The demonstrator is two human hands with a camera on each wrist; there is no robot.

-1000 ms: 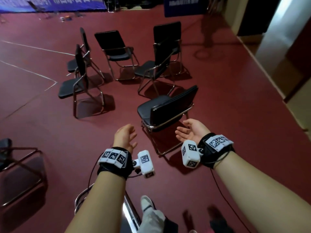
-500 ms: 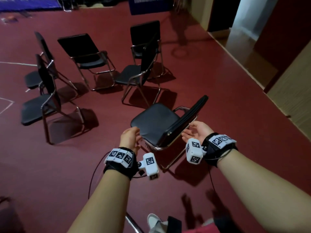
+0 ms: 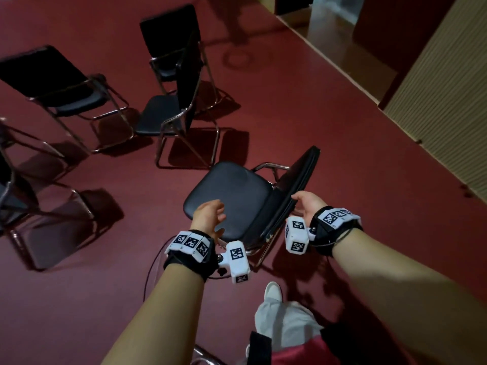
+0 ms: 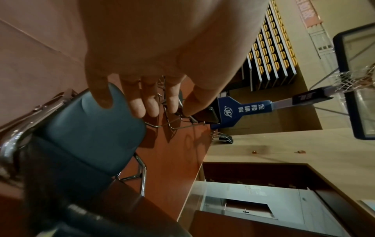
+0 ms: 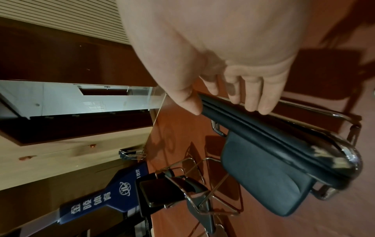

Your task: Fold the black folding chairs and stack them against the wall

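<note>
From the head view I have the nearest chair right in front of me, its padded seat at about twelve o'clock from my left hand, whose fingers are loosely spread just over the seat's near edge; I cannot tell whether they touch. My right hand sits at two o'clock on the top edge of the backrest. I judge the chair stiff and moderately heavy, chrome tube under vinyl pads, the tube likely slick; the backrest top and the seat's front lip look like the sensible holds for folding. Three more open chairs stand at ten to twelve o'clock on the dark red floor, which looks smooth enough for legs to slide. A ribbed wall panel runs off at one to two o'clock.

Left wrist view: my fingers are apart and straight over the seat pad, gripping nothing. Beyond, a basketball hoop and tiered stands.

Right wrist view: thumb and fingers straddle the backrest's edge, curled round it.
</note>
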